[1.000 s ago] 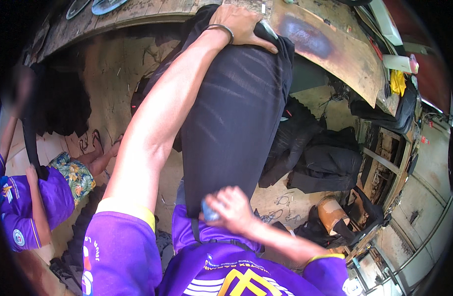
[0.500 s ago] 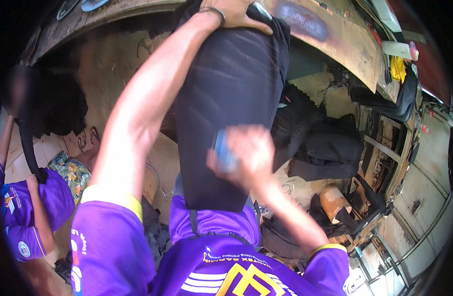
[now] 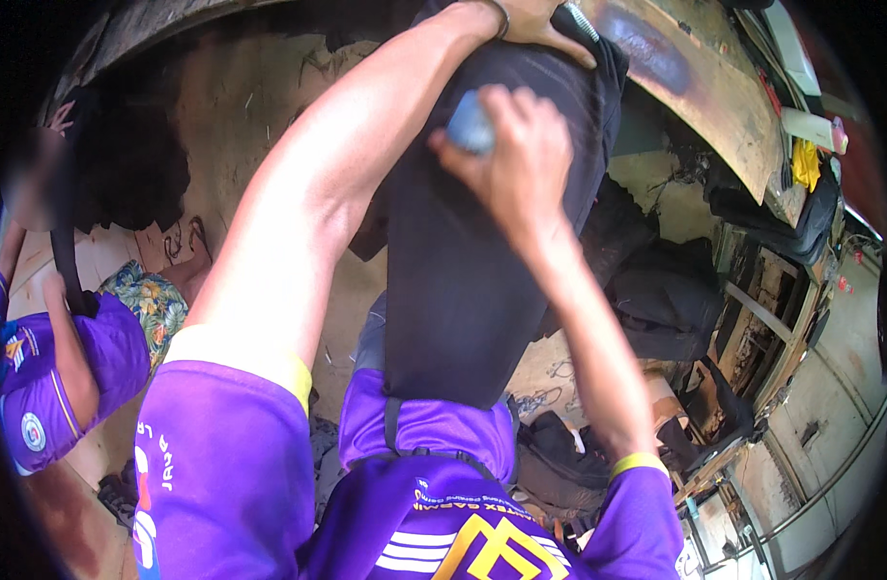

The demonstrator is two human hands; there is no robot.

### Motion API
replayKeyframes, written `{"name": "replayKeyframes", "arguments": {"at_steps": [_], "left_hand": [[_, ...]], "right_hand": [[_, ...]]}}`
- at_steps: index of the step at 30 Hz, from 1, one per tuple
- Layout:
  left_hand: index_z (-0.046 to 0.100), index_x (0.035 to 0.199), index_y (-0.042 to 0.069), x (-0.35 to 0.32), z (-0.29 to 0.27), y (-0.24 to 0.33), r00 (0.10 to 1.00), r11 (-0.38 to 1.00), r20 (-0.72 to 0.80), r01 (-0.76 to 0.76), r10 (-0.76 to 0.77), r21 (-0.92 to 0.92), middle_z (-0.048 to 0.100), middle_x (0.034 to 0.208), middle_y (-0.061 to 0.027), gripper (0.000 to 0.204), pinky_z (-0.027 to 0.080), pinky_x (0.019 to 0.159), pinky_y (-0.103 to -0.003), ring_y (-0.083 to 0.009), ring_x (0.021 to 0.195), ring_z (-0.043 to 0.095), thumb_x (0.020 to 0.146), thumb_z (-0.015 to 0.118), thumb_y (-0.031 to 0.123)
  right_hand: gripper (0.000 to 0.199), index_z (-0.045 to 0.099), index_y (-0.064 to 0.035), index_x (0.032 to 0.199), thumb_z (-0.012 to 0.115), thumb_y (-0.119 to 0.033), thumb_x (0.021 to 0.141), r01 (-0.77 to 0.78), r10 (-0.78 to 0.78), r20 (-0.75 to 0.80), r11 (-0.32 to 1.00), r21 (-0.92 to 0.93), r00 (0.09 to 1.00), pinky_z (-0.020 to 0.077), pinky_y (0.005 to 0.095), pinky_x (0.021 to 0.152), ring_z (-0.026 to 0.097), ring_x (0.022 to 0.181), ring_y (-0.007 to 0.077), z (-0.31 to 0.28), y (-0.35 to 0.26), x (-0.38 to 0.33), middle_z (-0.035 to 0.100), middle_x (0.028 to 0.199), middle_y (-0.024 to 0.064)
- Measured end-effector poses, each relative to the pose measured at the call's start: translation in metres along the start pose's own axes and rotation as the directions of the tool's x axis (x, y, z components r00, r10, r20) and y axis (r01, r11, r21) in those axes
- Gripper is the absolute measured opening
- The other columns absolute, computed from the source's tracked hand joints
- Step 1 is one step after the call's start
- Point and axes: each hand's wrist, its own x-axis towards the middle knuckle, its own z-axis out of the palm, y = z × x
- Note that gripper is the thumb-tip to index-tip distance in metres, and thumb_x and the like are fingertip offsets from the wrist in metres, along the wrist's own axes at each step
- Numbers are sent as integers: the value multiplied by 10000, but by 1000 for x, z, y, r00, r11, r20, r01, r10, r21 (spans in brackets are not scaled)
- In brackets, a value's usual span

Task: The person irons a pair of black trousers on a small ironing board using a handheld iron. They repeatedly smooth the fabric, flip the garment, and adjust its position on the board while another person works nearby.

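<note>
A long black garment lies stretched out in front of me, from the far table edge down to my waist. At its far end, beside a pale zipper-like strip, my left hand lies on the cloth with its thumb stretched out; the fingertips run out at the top edge. My right hand is closed round a small rounded blue block over the upper part of the cloth. Blur hides the block's exact kind and whether it touches the cloth.
A worn wooden tabletop with a dark stain spans the far side. Piled black cloth lies to the right, near a white bottle and a yellow cloth. At left sits another person in purple beside dark fabric.
My right hand has moved up along the garment with the blue block, away from my waist. The whole view has shifted slightly; my left hand stays at the garment's far end.
</note>
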Motion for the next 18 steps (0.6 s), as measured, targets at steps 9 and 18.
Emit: {"name": "replayKeyframes", "arguments": {"at_steps": [9, 18], "left_hand": [[771, 1259, 89, 1, 2, -2, 996, 1000, -78, -30, 31, 8, 762, 1258, -214, 1085, 536, 1061, -499, -397, 1229, 702, 665, 670, 991], [591, 1504, 141, -9, 13, 20, 964, 966, -243, -39, 104, 257, 528, 1614, -213, 1070, 378, 1207, -593, -372, 1528, 462, 775, 649, 921]], "right_hand": [[715, 664, -65, 1351, 960, -393, 789, -592, 442, 498, 782, 194, 747, 571, 408, 904, 689, 1065, 305, -63, -148, -335, 676, 1151, 109], [704, 648, 30, 1340, 931, -381, 842, -884, 731, 678, -261, 387, 81, 577, 376, 961, 733, 1062, 208, -94, -126, -333, 785, 1167, 161]]}}
